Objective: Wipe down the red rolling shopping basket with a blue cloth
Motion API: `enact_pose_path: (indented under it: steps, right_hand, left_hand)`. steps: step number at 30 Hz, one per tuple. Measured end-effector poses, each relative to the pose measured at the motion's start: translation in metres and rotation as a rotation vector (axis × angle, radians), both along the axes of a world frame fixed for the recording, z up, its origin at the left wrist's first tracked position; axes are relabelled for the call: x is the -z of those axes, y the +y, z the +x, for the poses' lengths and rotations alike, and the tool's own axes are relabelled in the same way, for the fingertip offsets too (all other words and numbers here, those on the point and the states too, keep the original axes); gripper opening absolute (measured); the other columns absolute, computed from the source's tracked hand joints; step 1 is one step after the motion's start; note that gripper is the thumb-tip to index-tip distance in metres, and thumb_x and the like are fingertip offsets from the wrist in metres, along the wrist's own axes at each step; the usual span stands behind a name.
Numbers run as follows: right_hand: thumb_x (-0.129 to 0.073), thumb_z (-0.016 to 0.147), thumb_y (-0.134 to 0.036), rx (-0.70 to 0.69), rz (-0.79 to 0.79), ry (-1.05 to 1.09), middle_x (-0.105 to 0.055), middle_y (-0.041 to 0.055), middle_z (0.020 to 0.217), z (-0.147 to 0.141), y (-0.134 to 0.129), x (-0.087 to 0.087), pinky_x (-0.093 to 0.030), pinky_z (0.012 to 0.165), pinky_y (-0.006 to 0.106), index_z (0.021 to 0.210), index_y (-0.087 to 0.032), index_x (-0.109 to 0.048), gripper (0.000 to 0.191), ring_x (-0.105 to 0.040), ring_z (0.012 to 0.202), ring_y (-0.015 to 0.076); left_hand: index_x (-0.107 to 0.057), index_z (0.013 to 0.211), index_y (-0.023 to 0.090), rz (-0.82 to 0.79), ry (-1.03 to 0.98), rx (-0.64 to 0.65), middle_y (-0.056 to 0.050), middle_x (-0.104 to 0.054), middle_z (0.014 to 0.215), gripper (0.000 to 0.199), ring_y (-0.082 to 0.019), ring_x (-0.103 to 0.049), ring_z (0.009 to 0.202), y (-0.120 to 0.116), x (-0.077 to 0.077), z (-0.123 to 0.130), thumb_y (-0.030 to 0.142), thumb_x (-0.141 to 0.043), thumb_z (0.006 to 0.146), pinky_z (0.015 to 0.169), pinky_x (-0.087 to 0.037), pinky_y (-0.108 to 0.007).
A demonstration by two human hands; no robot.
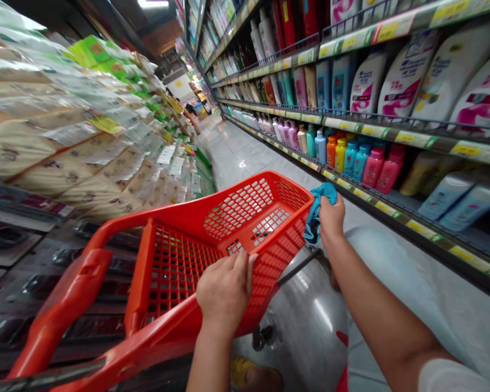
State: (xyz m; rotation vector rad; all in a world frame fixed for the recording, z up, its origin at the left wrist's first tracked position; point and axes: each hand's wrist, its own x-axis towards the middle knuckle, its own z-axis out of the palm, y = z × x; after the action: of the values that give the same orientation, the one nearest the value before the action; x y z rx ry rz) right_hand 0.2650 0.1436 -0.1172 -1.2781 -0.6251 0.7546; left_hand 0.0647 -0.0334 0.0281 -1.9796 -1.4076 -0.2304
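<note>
A red plastic shopping cart (147, 212) with a latticed basket stands tilted across the middle of the view, with no goods visible inside. My left hand (225, 283) is closed over the near side rim of the basket, its fingers wrapped on the edge. At the front right corner of the cart, my right hand (330, 218) grips a crumpled blue cloth (323, 194). The cloth lies against the outside of that corner and hangs down a little below the rim.
Shelves of shampoo bottles (365, 84) run along the right, with a shelf edge (392, 215) low beside the cart. Packaged goods (73, 136) are stacked on the left. A tiled aisle (237, 144) leads away ahead. My knee (384, 272) and shoe (253, 375) are close to the cart.
</note>
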Motion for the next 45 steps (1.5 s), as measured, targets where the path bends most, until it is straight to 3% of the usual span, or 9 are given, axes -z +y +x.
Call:
enact_pose_path:
  steps: [3,6,11,16,22,27,34,41,45]
  right_hand:
    - [-0.050,0.074,-0.030,-0.028,-0.037,-0.207,-0.066,0.0015,0.079,0.028,0.002,-0.025,-0.049,0.075,0.032,0.090,-0.020,-0.066,0.026,-0.060,0.074,0.0195]
    - [-0.054,0.075,-0.029,-0.096,-0.025,-0.615,-0.069,0.0061,0.091,0.051,-0.006,-0.047,-0.048,0.082,0.036,0.090,-0.021,-0.070,0.024,-0.061,0.086,0.0245]
    - [-0.054,0.078,-0.023,-0.285,0.058,-0.953,-0.071,0.0079,0.104,0.070,-0.020,-0.065,-0.047,0.082,0.034,0.097,-0.021,-0.073,0.027,-0.063,0.094,0.0250]
    - [-0.053,0.081,-0.018,-0.459,0.052,-1.073,-0.071,0.0047,0.099,0.069,-0.027,-0.080,-0.044,0.078,0.029,0.090,-0.022,-0.075,0.024,-0.063,0.093,0.0208]
    - [-0.055,0.083,-0.020,-0.664,-0.078,-1.242,-0.071,0.0046,0.098,0.053,-0.048,-0.109,-0.038,0.068,0.029,0.089,-0.023,-0.075,0.021,-0.063,0.087,0.0197]
    - [-0.061,0.080,-0.019,-0.773,-0.051,-1.354,-0.072,0.0064,0.095,0.027,-0.075,-0.122,-0.038,0.065,0.031,0.089,-0.024,-0.076,0.017,-0.065,0.085,0.0227]
    - [-0.061,0.083,-0.021,-0.886,0.028,-1.310,-0.071,0.0064,0.092,-0.001,-0.099,-0.122,-0.041,0.065,0.030,0.092,-0.024,-0.075,0.017,-0.065,0.083,0.0222]
    - [-0.053,0.084,-0.019,-0.550,-0.001,-1.014,-0.068,0.0054,0.097,0.002,-0.029,-0.080,-0.045,0.074,0.030,0.091,-0.024,-0.073,0.022,-0.063,0.088,0.0212]
    - [-0.049,0.083,-0.021,-0.402,0.098,-0.676,-0.067,0.0060,0.100,-0.007,-0.040,-0.056,-0.048,0.087,0.033,0.093,-0.023,-0.067,0.022,-0.062,0.097,0.0222]
  left_hand:
    - [-0.063,0.074,0.023,-0.008,-0.028,0.037,0.002,-0.064,0.059,0.031,-0.017,-0.058,0.056,-0.001,-0.003,-0.001,0.032,-0.050,0.100,0.061,-0.037,-0.031]
    - [-0.062,0.070,0.023,-0.024,-0.054,0.071,0.003,-0.064,0.058,0.033,-0.016,-0.058,0.055,0.002,-0.004,-0.004,0.031,-0.051,0.100,0.060,-0.037,-0.031]
    - [-0.061,0.066,0.023,-0.025,-0.104,0.083,0.003,-0.062,0.056,0.035,-0.015,-0.057,0.056,0.014,-0.005,-0.019,0.033,-0.055,0.098,0.062,-0.038,-0.031]
    - [-0.056,0.061,0.023,-0.019,-0.130,-0.013,0.002,-0.061,0.056,0.039,-0.016,-0.056,0.058,0.030,0.002,-0.018,0.035,-0.054,0.099,0.064,-0.037,-0.033]
    - [-0.067,0.084,0.022,0.032,-0.241,-0.076,-0.001,-0.075,0.081,0.024,-0.020,-0.066,0.083,0.038,0.022,-0.006,0.030,-0.051,0.100,0.086,-0.038,-0.037]
    - [-0.067,0.084,0.022,-0.082,-0.321,-0.132,-0.002,-0.075,0.085,0.024,-0.020,-0.066,0.088,0.031,0.021,-0.019,0.032,-0.052,0.099,0.088,-0.036,-0.038]
    - [-0.061,0.070,0.021,-0.217,-0.442,-0.033,0.000,-0.064,0.068,0.032,-0.018,-0.056,0.076,-0.010,0.045,0.040,0.030,-0.050,0.100,0.090,-0.034,-0.040]
    - [-0.056,0.066,0.021,-0.245,-0.457,0.042,0.001,-0.059,0.065,0.032,-0.017,-0.051,0.074,-0.030,0.048,0.039,0.030,-0.054,0.098,0.089,-0.033,-0.038]
    - [-0.056,0.066,0.020,-0.251,-0.468,0.056,0.001,-0.058,0.065,0.033,-0.017,-0.050,0.074,-0.032,0.046,0.035,0.028,-0.054,0.098,0.088,-0.032,-0.038]
